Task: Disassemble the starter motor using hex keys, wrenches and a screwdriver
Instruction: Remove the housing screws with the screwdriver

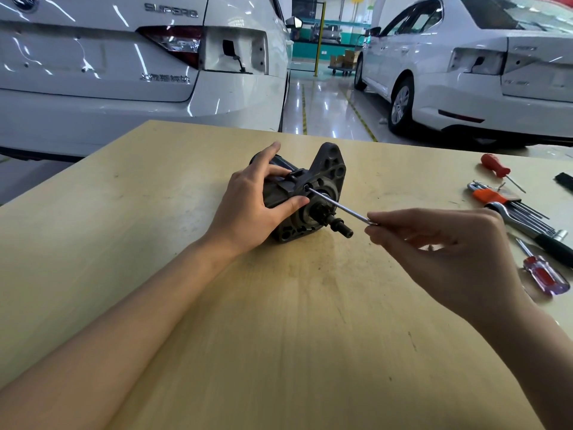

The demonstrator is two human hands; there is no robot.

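Legible writing: the white car (124,72) at far left carries the raised lettering "SUPERB" on its boot lid; a line of characters below its tail lamp is not readable. A second white car (496,72) stands at far right; its badging is too blurred to read.

The starter motor (305,193) lies on its side near the middle of the tabletop (279,336), toward the far edge. Its long axis runs from far left to near right: the cylindrical body points far left, while the flanged mounting face and the short pinion shaft (341,226) point near right.

A hex key (338,206) is seated with its tip in a bolt hole on the flange face; its shank slopes down toward the near right.

The left hand (251,206) reaches in from the near left, forearm resting low over the tabletop, fingers wrapped over the top of the motor body and thumb pressed against the flange edge, gripping it. The right hand (449,243) comes in from the near right, wrist raised, pinching the free end of the hex key between thumb and fingertips, the other fingers loosely curled.

At the right edge lie an orange-handled screwdriver (496,166), a hex key set (508,206) in an orange holder, a black-handled wrench (545,243) and a red clear-handled screwdriver (545,274)
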